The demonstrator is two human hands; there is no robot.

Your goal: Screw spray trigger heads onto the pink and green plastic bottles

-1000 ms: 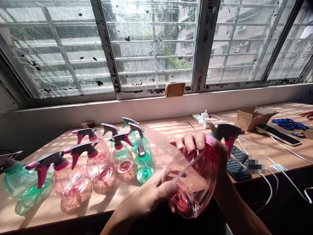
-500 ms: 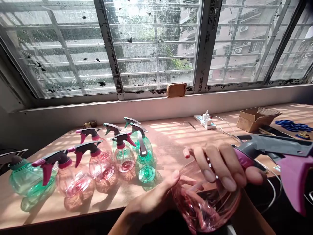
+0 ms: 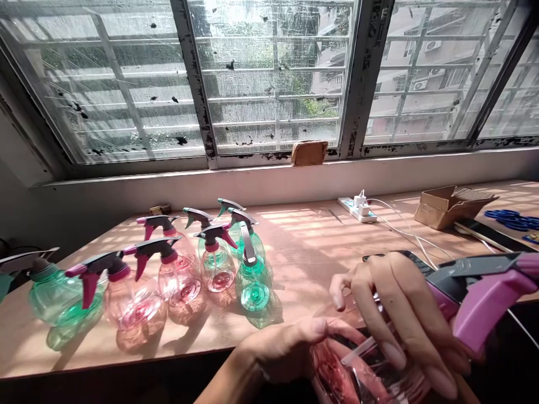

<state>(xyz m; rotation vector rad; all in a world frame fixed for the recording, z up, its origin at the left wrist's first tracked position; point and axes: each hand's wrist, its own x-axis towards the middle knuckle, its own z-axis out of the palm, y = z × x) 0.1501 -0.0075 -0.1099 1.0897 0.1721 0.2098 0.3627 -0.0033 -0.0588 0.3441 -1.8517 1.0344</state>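
A clear pink spray bottle [image 3: 332, 367] with a grey and magenta trigger head [image 3: 484, 303] is held low at the front right, tilted so that its head points right. My left hand [image 3: 290, 342] is closed around the bottle's rounded lower body, its fingers partly seen through the plastic. My right hand [image 3: 404, 314] wraps over the shoulder and neck, just below the trigger head. A thin clear tube [image 3: 357, 350] shows by the body. The bottle's lower end runs out of view.
Several pink spray bottles [image 3: 135, 303] and green spray bottles [image 3: 255, 283] stand on the wooden table [image 3: 295, 247] to the left. Toward the right lie a power strip [image 3: 357, 210], a phone [image 3: 415, 261], an open cardboard box [image 3: 446, 207] and blue-handled scissors [image 3: 511, 220].
The trigger head has turned, its lever now pointing more toward me. The bottle and both hands sit slightly lower and farther right. My right fingers have shifted round the neck.
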